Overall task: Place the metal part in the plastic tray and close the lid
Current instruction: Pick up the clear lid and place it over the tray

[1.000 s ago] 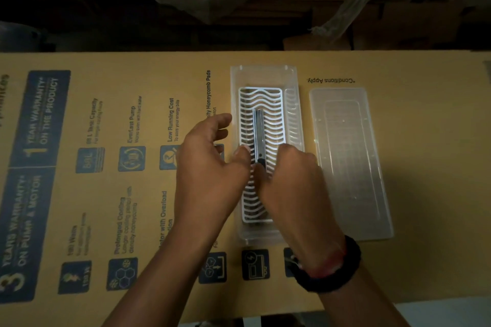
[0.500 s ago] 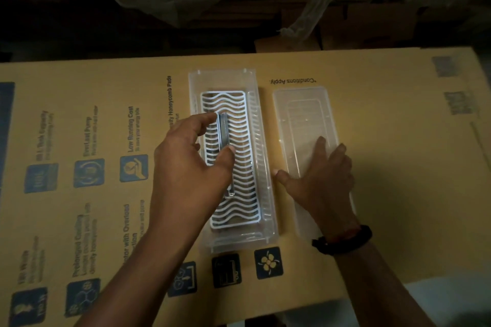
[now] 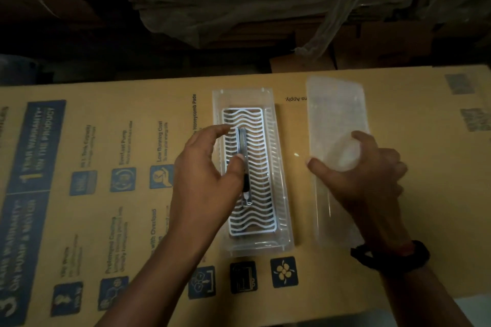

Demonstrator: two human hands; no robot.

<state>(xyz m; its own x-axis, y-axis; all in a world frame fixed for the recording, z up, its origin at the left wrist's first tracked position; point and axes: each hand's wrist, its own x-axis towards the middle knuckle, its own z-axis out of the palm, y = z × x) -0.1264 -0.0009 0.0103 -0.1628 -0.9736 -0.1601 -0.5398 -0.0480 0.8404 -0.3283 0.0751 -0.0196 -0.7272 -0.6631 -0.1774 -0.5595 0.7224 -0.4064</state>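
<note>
A clear plastic tray [image 3: 284, 244] is seen lying lengthwise near the middle of the worktop [image 3: 411, 260], which is covered by a printed cardboard sheet [image 3: 87, 220]. A white wavy grid insert [image 3: 261, 167] is set inside the tray. The metal part [image 3: 244, 164], a slim bar with a dark section toward its near end, is laid lengthwise on the insert, roughly along the tray's centre line.

The left hand [image 3: 204, 180] is held over the tray's left side. Its fingers [image 3: 212, 131] are narrowly spread, with the thumb tip placed at the left side of the metal part and the index finger reaching toward the part's far end; whether the part is actually pinched cannot be told.

The translucent lid [image 3: 332, 103] is found to the right of the tray, apart from it, toward the worktop's right edge. It is gripped by the right hand [image 3: 372, 180], with the thumb pressed on top at the lid's left edge and the other fingers seen through the plastic underneath. The far end of the lid appears raised off the worktop. A dark band [image 3: 390, 256] is worn on the right wrist.

Beyond the worktop's far edge only dark clutter and plastic sheeting [image 3: 332, 21] are made out.
</note>
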